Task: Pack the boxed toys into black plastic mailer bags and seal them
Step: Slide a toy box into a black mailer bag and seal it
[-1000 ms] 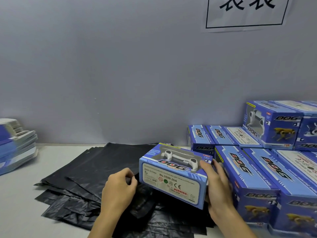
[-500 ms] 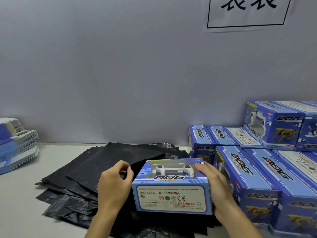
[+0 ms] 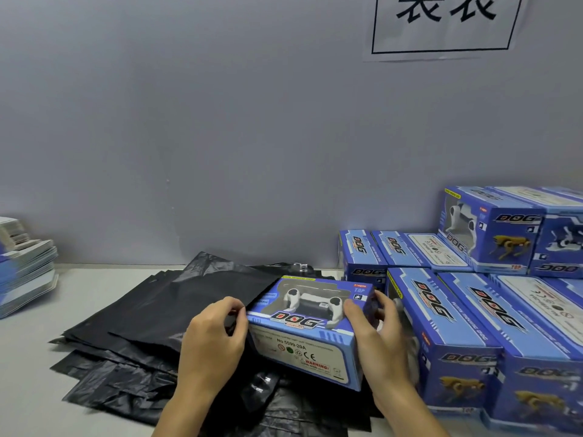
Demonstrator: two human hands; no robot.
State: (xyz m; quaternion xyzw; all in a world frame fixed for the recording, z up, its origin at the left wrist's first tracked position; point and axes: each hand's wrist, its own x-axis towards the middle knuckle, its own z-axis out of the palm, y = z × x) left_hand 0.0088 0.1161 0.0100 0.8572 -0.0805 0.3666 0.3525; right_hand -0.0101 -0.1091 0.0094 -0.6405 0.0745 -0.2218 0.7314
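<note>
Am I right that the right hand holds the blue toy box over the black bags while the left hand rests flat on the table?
Not quite. The head view shows the left hand pinching the edge of a black bag, not resting flat on the table. The right hand does hold the blue toy box over the bags.

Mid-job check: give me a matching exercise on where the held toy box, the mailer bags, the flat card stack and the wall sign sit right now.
Things:
1. held toy box
2. black mailer bags
3. flat card stack
4. wall sign

Places:
A. top right, on the wall
B. far left of the table
C. between the left hand and right hand
D. spread on the table, centre-left

Pairs: 1-C, 2-D, 3-B, 4-A
</note>
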